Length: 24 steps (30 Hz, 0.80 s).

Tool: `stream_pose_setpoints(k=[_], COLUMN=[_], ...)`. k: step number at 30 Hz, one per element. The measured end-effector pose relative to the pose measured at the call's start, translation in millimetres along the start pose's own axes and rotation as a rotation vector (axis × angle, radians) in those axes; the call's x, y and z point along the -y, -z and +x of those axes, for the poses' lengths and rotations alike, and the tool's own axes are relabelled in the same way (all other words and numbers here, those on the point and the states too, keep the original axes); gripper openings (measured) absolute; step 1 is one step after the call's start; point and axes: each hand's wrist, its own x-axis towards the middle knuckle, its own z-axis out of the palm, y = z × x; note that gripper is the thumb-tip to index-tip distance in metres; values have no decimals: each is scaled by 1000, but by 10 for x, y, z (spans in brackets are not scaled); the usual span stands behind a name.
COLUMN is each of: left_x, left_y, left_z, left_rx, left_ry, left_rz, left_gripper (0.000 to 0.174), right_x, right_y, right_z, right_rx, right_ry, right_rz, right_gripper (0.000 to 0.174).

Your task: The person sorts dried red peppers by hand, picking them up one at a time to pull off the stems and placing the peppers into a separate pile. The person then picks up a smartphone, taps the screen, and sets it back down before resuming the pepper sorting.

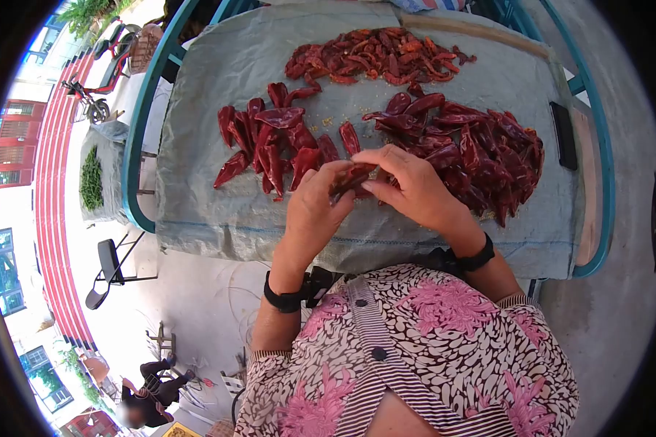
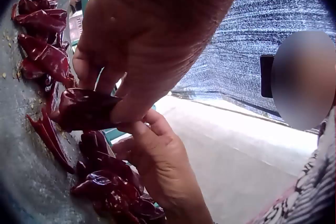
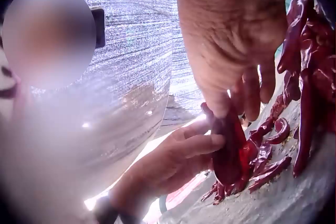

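Note:
Both hands meet at one dark red dried chili pepper (image 1: pixel 355 175) above the near part of the cloth. My left hand (image 1: pixel 313 209) pinches its left part between thumb and fingers. At its other end, the thumb and fingers of my right hand (image 1: pixel 414 188) grip it too. Seen from the left wrist, the chili (image 2: pixel 86 109) has an opening at one end. In the right wrist view the chili (image 3: pixel 226 153) hangs between the right thumb and the left fingertips. Just beyond the hands, a single chili (image 1: pixel 349 138) lies on the cloth.
A pile of whole chilies (image 1: pixel 270 138) lies left, a larger pile (image 1: pixel 481 156) right. Farther back are flatter, more orange-red chili pieces (image 1: pixel 379 54). A phone (image 1: pixel 563 135) lies by the right edge of the grey cloth (image 1: pixel 219 226), inside a teal frame (image 1: pixel 140 146). Another person (image 1: pixel 157 397) is lower left.

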Motion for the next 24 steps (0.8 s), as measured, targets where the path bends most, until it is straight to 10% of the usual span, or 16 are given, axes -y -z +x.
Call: stream_pose_setpoints(k=[6, 18, 24], left_x=[-4, 33, 288], left_y=[-26, -91, 59], left_z=[53, 14, -102], left_rx=[-90, -216, -327], left_ry=[220, 326, 351], left_rz=[-726, -1144, -755], left_gripper=[38, 37, 33], right_x=[41, 1, 57], right_y=[0, -130, 215], right_z=[7, 88, 83], right_rx=[74, -85, -292], right_ry=[-112, 122, 58], right_rz=[64, -64, -366], right_gripper=[58, 57, 53])
